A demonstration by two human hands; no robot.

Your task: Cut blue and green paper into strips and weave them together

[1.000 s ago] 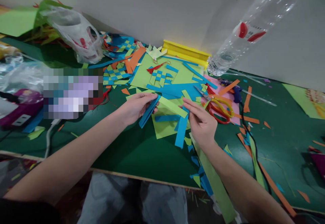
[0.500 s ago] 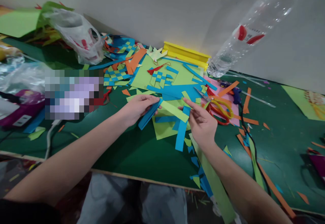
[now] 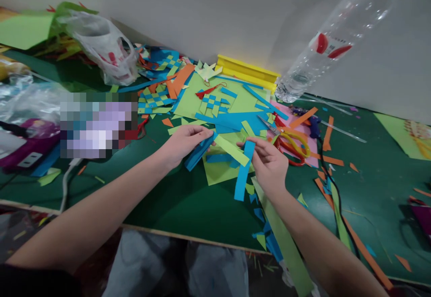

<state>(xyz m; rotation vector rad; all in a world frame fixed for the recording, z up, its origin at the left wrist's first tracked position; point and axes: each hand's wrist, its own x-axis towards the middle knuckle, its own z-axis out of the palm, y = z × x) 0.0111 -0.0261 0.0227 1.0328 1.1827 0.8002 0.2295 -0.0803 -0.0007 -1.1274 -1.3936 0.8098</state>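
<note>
My left hand pinches a folded blue paper strip that slants down toward me. From its fingertips a light green paper strip runs across to the right. My right hand pinches the top of another blue paper strip, which hangs down and meets the green strip's right end. Whether these strips are joined there I cannot tell. Beneath the hands lie a light green paper sheet and blue strips. Just right of my right hand rest yellow-handled scissors and a red-handled pair.
Woven blue-green paper pieces and a red tassel lie farther back. A clear bottle stands by the wall at right, a plastic bag at left. A pixelated device with a white cable sits left. Scraps litter the green table.
My right fingers have closed in on the top of the blue strip, the index finger drawing back. The green strip's right end has dipped slightly. My left hand is almost still.
</note>
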